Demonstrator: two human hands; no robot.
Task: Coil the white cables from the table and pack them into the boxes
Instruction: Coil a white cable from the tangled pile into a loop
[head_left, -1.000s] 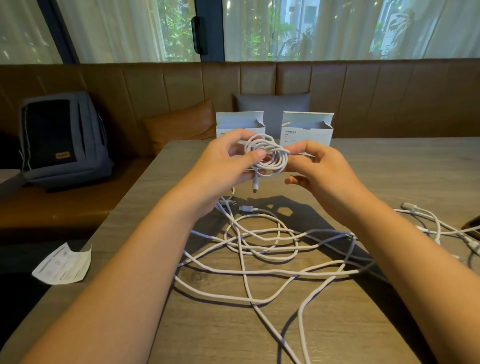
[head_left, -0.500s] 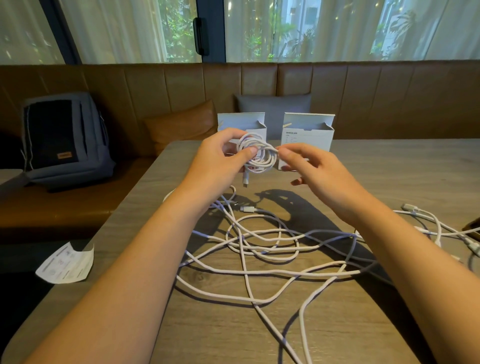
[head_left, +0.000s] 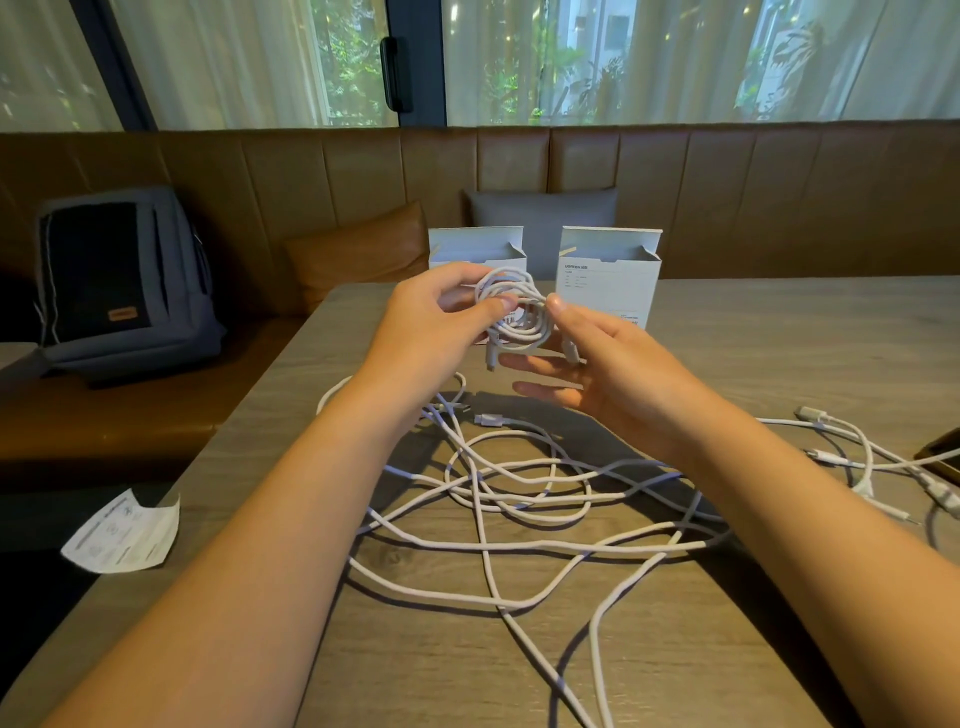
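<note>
While both hands are raised above the bench (head_left: 779, 338), the left hand (head_left: 431, 317) pinches a coiled white cable (head_left: 511, 312) between its thumb and curled fingers, keeping the loops bunched together. The right hand (head_left: 597, 358) meets the coil from the other side: its thumb tip presses the loops and its straight fingers lie spread beneath them, where 2 plug ends dangle. Just behind the coil stand 2 white boxes, the left box (head_left: 475, 247) partly hidden by the hands and the right box (head_left: 610, 275) beside it, both with top flaps open. Loose white cables (head_left: 519, 499) sprawl tangled across the bench under the forearms, with more plug ends trailing to the right edge. A grey backpack (head_left: 124, 280) rests on the brown seat at left, and a printed leaflet (head_left: 124, 535) lies off the bench's left edge.
</note>
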